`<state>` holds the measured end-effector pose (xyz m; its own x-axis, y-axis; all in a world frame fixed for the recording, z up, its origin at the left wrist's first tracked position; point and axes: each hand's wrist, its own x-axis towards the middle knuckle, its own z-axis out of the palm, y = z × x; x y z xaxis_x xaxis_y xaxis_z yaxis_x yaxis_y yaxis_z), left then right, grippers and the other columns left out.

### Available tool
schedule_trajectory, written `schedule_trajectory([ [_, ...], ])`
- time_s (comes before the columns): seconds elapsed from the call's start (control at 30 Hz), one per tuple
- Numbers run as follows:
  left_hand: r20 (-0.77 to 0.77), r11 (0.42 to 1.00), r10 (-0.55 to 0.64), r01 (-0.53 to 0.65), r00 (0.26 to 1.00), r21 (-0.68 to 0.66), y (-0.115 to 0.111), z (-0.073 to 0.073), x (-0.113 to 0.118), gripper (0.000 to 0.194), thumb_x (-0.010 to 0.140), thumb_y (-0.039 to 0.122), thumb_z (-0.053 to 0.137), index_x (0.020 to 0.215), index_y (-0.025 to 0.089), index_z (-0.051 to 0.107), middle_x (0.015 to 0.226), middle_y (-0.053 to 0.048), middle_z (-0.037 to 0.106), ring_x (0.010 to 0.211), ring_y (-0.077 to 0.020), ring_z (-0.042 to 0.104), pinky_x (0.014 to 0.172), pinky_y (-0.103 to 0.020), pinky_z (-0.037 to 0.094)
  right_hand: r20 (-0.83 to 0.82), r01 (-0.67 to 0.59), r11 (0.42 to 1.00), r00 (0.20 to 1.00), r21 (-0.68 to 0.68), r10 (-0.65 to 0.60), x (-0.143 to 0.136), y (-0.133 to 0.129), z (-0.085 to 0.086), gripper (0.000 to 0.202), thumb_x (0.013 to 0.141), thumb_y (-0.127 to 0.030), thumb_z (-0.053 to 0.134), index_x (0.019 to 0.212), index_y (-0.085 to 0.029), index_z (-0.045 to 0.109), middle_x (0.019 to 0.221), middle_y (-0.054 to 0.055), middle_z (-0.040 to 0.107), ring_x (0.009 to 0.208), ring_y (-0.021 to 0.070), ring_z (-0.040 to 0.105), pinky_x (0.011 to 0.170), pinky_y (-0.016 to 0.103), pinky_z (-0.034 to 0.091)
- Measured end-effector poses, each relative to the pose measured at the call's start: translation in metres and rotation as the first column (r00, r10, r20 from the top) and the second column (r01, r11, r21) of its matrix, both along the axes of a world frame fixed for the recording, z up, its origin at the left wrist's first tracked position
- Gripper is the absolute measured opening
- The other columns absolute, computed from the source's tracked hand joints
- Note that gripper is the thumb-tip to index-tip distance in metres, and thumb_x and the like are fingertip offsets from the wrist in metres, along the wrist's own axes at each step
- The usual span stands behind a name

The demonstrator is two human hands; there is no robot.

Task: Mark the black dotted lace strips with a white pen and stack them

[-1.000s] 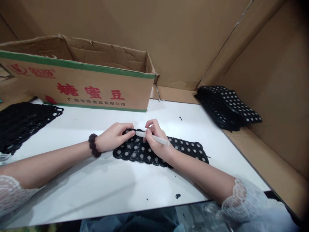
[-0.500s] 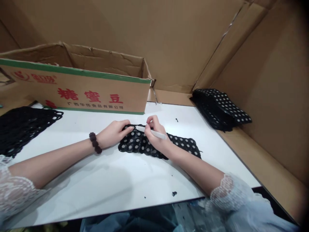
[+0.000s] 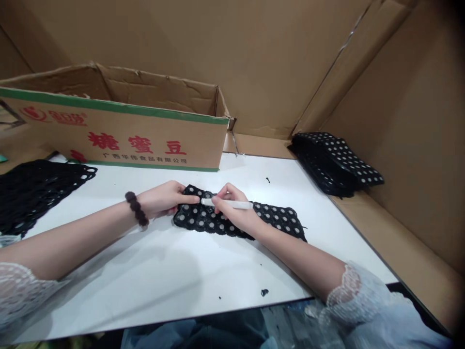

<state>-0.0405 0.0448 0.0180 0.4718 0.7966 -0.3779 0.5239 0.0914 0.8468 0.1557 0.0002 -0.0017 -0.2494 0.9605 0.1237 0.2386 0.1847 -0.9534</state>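
Note:
A black openwork strip of fabric with rows of pale round dots lies on the white tabletop. My left hand pinches its left end, thumb on top and the other fingers under the edge. Held like a pen in my right hand is a slim white pen-like tool. Its tip points left and meets the strip beside my left thumb; what the tip does there is too small to make out. My right hand and wrist cover part of the strip's middle.
Behind my hands stands an open cardboard box with red lettering. A black netted piece lies at the left. Folded dotted black pieces are stacked at the right, by the cardboard wall. Small black scraps lie near the front edge.
My left hand has shifted slightly left, its fingers now under the strip's edge. The white tool has come down a little toward me and lies flatter.

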Motion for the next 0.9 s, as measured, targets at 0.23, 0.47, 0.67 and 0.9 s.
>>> schedule_trajectory([
  [0.23, -0.163, 0.956, 0.004, 0.044, 0.987, 0.292, -0.007, 0.0, 0.005, 0.023, 0.071, 0.039, 0.048, 0.069, 0.016, 0.053, 0.059, -0.001, 0.057, 0.05, -0.0138, 0.05, 0.042, -0.022, 0.033, -0.047, 0.035, 0.999, 0.998, -0.035, -0.037, 0.001, 0.002, -0.005, 0.01, 0.073, -0.024, 0.048, 0.072, -0.02, 0.039, 0.061, -0.003, 0.055, 0.046, 0.0081, 0.045, 0.043, 0.021, 0.034],
  [0.47, -0.244, 0.849, 0.043, 0.093, 0.969, 0.52, -0.018, -0.007, 0.011, 0.02, 0.076, 0.032, 0.036, 0.064, 0.018, 0.045, 0.063, -0.001, 0.058, 0.059, -0.0172, 0.053, 0.051, -0.024, 0.034, -0.026, -0.037, 0.999, 0.999, 0.014, 0.038, -0.002, -0.001, -0.004, 0.008, 0.076, -0.026, 0.044, 0.075, -0.02, 0.039, 0.063, -0.003, 0.054, 0.055, 0.0097, 0.047, 0.051, 0.022, 0.035],
  [0.67, -0.31, 0.678, 0.071, 0.182, 0.948, 0.712, -0.033, -0.009, 0.02, 0.015, 0.079, 0.026, 0.033, 0.066, 0.019, 0.037, 0.059, 0.0, 0.051, 0.053, -0.0151, 0.048, 0.051, -0.024, 0.03, 0.193, -0.033, 0.989, 0.981, 0.144, 0.004, -0.005, -0.004, -0.002, 0.005, 0.077, -0.026, 0.041, 0.076, -0.021, 0.04, 0.062, -0.005, 0.046, 0.054, 0.0098, 0.041, 0.053, 0.023, 0.032],
  [0.9, -0.279, 0.713, 0.015, 0.186, 0.96, 0.676, -0.025, -0.007, 0.015, 0.018, 0.079, 0.029, 0.036, 0.065, 0.019, 0.038, 0.06, 0.001, 0.053, 0.053, -0.0141, 0.048, 0.052, -0.023, 0.032, 0.286, 0.031, 0.969, 0.953, 0.243, -0.102, -0.012, -0.006, -0.004, 0.005, 0.078, -0.025, 0.038, 0.074, -0.022, 0.037, 0.058, -0.005, 0.043, 0.05, 0.0099, 0.039, 0.05, 0.023, 0.03],
])
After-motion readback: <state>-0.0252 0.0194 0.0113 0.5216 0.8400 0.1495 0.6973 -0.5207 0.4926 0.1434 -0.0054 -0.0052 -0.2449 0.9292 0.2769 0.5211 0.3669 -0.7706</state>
